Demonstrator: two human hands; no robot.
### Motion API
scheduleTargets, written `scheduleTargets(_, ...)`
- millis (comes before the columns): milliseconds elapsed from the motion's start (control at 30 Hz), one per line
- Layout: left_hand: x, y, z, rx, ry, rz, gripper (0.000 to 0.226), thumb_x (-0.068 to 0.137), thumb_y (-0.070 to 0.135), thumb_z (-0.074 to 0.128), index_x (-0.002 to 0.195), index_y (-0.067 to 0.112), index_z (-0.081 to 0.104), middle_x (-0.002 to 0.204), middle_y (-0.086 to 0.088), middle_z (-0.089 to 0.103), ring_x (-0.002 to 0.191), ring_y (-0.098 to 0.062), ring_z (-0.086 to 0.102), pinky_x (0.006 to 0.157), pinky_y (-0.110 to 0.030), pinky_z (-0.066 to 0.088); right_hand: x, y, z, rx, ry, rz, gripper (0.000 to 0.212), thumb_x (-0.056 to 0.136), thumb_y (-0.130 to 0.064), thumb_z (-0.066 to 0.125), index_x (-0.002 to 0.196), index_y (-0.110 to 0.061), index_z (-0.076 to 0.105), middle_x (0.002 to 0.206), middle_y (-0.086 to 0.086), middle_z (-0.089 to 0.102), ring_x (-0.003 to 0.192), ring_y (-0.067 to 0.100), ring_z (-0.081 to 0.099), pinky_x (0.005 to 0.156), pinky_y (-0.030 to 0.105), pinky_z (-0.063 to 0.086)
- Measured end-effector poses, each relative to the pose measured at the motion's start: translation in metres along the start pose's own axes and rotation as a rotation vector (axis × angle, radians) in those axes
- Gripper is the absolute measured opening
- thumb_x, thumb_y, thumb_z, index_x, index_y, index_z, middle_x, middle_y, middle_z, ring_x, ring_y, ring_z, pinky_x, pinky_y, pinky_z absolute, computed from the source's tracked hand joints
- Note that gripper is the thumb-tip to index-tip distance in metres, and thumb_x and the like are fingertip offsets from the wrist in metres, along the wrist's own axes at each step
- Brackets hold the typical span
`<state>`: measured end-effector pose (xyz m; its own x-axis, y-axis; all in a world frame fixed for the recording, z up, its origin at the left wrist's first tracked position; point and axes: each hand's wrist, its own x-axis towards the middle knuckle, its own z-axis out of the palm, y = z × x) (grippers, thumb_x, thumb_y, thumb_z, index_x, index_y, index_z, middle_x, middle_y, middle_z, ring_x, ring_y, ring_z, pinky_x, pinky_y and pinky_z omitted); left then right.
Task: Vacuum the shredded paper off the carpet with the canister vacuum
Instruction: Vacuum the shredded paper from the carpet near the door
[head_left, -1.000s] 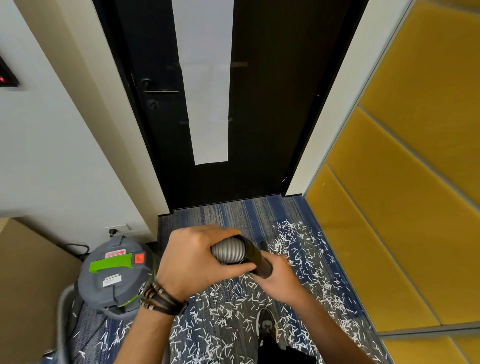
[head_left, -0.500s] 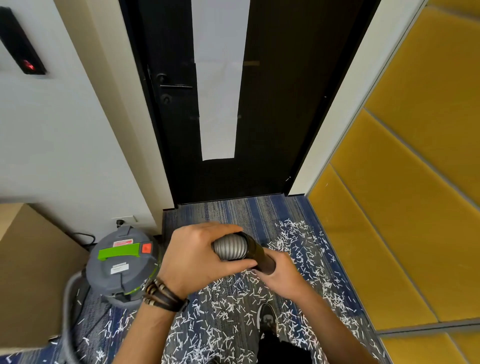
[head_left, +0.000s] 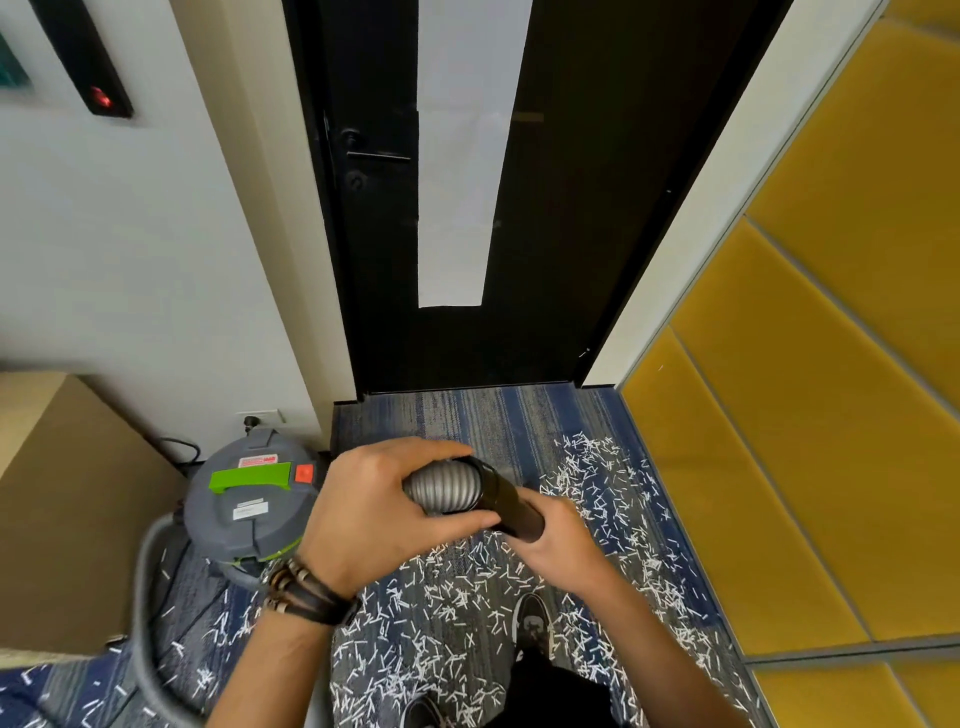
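The left grip (head_left: 374, 514) is closed over the ribbed grey hose (head_left: 441, 491), fingers across the top and thumb underneath. The right grip (head_left: 561, 551) wraps the black cuff (head_left: 506, 501) from below at the hose's end. Most of its fingers are hidden, but the cuff sits firmly in the palm. One hand on each side of the joint looks like bracing the hose while seating or twisting the cuff, so suction work has probably not begun. No floor nozzle is in view, and the cuff is held high above the floor.

The canister vacuum (head_left: 249, 499) stands at 9 o'clock from the hands, just in front of a wall outlet (head_left: 260, 417). This is likely so the cord reaches, and it keeps the canister at the edge of the mess. Its hose loops down towards 7 o'clock.

The shredded paper (head_left: 452, 613) lies thick on the blue striped carpet (head_left: 467, 415). It runs from 2 o'clock, beside the yellow wall panels (head_left: 805, 415), round through 6 to 7 o'clock, and surrounds a shoe (head_left: 532, 621). The strip at 12 o'clock before the black door (head_left: 545, 208) carries almost none. A cardboard box (head_left: 62, 519) sits at 9 o'clock beyond the canister.

Strips so light could scatter underfoot, so working outward from the feet seems wise.
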<state>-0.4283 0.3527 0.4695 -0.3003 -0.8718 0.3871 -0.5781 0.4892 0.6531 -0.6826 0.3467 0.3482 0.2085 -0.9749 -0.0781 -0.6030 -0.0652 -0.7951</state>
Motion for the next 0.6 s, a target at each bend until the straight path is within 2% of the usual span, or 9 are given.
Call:
scheduleTargets(100,-0.005,-0.01,0.007,0.008,-0.053,-0.041,0.061,0.071,0.075,0.079,0.119,0.037,0.075,0.105,0.024,0.074,0.094,0.009,0.067,0.088,-0.008,0.049,0.004,0.004,0.005,-0.059,-0.032,0.019,0.025,0.081,-0.011,0.076,0.105,-0.02,0.072,0.081,-0.007,0.07,0.069,0.001,0.063,0.062,0.016,0.045)
scheduleTargets(200,-0.015,-0.021,0.008,-0.011,-0.083,-0.086,0.064,0.07,0.081,0.074,0.12,0.041,0.075,0.1,0.03,0.07,0.092,0.012,0.064,0.084,-0.005,0.045,0.003,0.008,0.022,-0.083,-0.085,0.07,0.03,0.079,-0.013,0.074,0.104,-0.029,0.069,0.082,-0.008,0.07,0.072,0.005,0.064,0.064,0.023,0.05)
scheduleTargets(300,-0.021,-0.025,-0.002,-0.036,-0.087,-0.081,0.065,0.07,0.08,0.075,0.12,0.039,0.076,0.093,0.032,0.066,0.087,0.012,0.063,0.078,-0.001,0.041,-0.001,0.004,0.034,-0.064,-0.079,0.084,0.029,0.079,-0.013,0.073,0.099,-0.033,0.067,0.078,-0.009,0.068,0.069,0.004,0.061,0.062,0.022,0.047)
scheduleTargets(367,-0.022,-0.025,-0.009,-0.048,-0.057,-0.057,0.064,0.071,0.076,0.078,0.12,0.035,0.078,0.09,0.031,0.064,0.083,0.01,0.064,0.077,-0.002,0.041,-0.001,-0.004,0.036,-0.047,-0.078,0.071,0.023,0.08,-0.011,0.072,0.095,-0.028,0.069,0.076,-0.009,0.067,0.067,0.002,0.06,0.061,0.02,0.044)
scheduleTargets(467,-0.021,-0.024,-0.021,-0.044,0.002,-0.023,0.06,0.073,0.072,0.08,0.117,0.032,0.08,0.088,0.026,0.067,0.081,0.006,0.066,0.077,-0.005,0.044,-0.003,-0.016,0.04,-0.002,-0.08,0.044,0.027,0.083,-0.009,0.073,0.096,-0.031,0.067,0.076,-0.012,0.064,0.066,-0.001,0.059,0.062,0.013,0.041)
scheduleTargets(600,-0.021,-0.02,-0.032,0.001,0.098,0.039,0.056,0.072,0.067,0.084,0.111,0.028,0.082,0.088,0.023,0.072,0.08,0.005,0.067,0.079,-0.008,0.048,-0.004,-0.026,0.046,0.032,-0.062,0.015,0.025,0.083,-0.011,0.074,0.097,-0.03,0.066,0.075,-0.01,0.063,0.066,0.0,0.058,0.061,0.014,0.041)
